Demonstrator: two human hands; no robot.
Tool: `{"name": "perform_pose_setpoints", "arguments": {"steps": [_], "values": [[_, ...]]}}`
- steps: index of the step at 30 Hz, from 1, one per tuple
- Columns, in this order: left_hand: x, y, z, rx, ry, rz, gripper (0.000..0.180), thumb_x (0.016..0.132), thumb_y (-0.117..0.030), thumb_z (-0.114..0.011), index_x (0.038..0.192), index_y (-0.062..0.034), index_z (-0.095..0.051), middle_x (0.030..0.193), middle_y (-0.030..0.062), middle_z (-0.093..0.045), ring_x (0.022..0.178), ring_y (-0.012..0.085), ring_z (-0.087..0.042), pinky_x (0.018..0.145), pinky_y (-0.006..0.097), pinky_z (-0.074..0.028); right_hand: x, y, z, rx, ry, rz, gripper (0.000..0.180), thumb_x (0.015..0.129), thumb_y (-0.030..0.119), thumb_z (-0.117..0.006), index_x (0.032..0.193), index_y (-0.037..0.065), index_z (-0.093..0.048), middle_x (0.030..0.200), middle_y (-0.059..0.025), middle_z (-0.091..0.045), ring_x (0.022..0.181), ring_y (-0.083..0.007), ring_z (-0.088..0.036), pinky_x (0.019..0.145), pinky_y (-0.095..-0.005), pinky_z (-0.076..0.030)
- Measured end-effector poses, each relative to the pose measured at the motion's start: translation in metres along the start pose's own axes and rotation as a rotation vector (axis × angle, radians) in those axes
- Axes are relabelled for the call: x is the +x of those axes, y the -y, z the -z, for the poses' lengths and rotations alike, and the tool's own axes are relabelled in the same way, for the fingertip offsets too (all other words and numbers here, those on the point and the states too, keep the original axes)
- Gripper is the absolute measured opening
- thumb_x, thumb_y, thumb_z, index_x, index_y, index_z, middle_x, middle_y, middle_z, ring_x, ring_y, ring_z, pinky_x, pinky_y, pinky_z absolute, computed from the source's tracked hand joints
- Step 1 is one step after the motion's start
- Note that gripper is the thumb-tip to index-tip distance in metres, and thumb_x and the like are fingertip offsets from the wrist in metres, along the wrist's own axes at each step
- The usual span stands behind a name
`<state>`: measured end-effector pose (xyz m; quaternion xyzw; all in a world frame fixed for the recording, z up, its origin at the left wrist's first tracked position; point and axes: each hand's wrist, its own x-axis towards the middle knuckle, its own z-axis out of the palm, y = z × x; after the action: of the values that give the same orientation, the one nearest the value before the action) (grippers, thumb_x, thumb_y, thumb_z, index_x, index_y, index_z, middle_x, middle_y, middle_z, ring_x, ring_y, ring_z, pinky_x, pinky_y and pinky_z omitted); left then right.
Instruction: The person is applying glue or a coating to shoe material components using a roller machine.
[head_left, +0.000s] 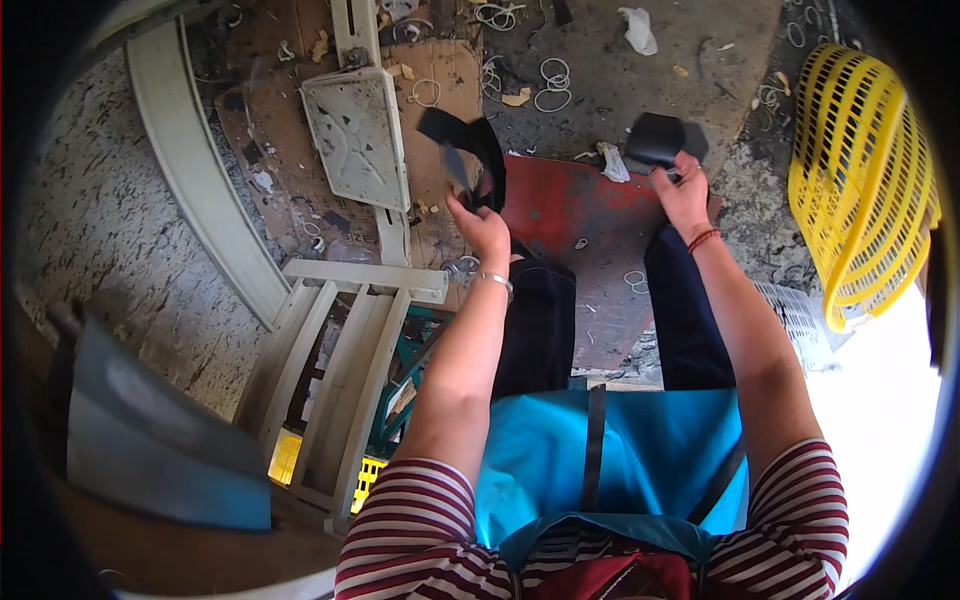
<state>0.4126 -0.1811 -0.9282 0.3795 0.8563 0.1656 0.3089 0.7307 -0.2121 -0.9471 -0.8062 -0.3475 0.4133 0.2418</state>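
Observation:
Over the cardboard, my left hand (482, 230) is closed on a curved black strip (490, 150), which looks like rubber or plastic sheet and loops above the fingers. A grey pointed shape (456, 166) shows inside the loop; whether it is a blade or part of the strip I cannot tell. Farther right, my right hand (685, 195) pinches a black flat piece (655, 140) with a blurred edge, thumb and fingers at its lower side. The two hands are well apart. Beneath and between them lies a worn red board (545, 200).
A yellow perforated basket (860, 190) leans at the right. At left stand a pale metal frame (340, 370) and a flat metal plate (355, 138). White rings (553, 85) and scraps litter the floor. A turquoise apron (640, 440) covers my lap.

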Motion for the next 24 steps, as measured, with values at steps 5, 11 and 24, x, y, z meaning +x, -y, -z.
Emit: {"name": "perform_pose_setpoints", "arguments": {"steps": [5,11,24], "values": [[-0.058,-0.108,0.086,-0.251,0.13,-0.348,0.084,0.074,0.021,-0.033,0.153,-0.0059,-0.033,0.145,0.0186,-0.051,0.136,0.0298,-0.048,0.119,0.042,-0.032,-0.065,0.144,0.073,0.049,0.071,0.133,0.026,0.079,0.012,-0.072,0.103,0.003,-0.071,0.094,-0.0153,-0.068,0.097,-0.0302,-0.063,0.09,-0.039,-0.049],[-0.117,-0.273,0.2,-0.91,0.329,-0.011,0.058,0.096,0.006,-0.039,0.153,-0.0048,-0.036,0.153,0.0152,-0.047,0.138,0.0302,-0.048,0.116,0.045,-0.04,-0.137,0.274,0.157,-0.023,-0.13,0.581,0.012,0.082,0.004,-0.069,0.093,0.003,-0.065,0.077,-0.0115,-0.063,0.081,-0.0312,-0.061,0.076,-0.0389,-0.047],[-0.214,-0.452,0.446,-1.248,0.906,-0.02,0.049,0.104,-0.03,-0.045,0.147,-0.0081,-0.041,0.137,0.0191,-0.057,0.113,0.0366,-0.063,0.101,0.05,-0.051,-0.286,0.494,0.328,0.608,0.051,0.495,0.01,0.095,-0.003,-0.057,0.102,-0.001,-0.064,0.077,0.0077,-0.051,0.065,0.0009,-0.038,0.056,-0.0194,-0.033]]}}
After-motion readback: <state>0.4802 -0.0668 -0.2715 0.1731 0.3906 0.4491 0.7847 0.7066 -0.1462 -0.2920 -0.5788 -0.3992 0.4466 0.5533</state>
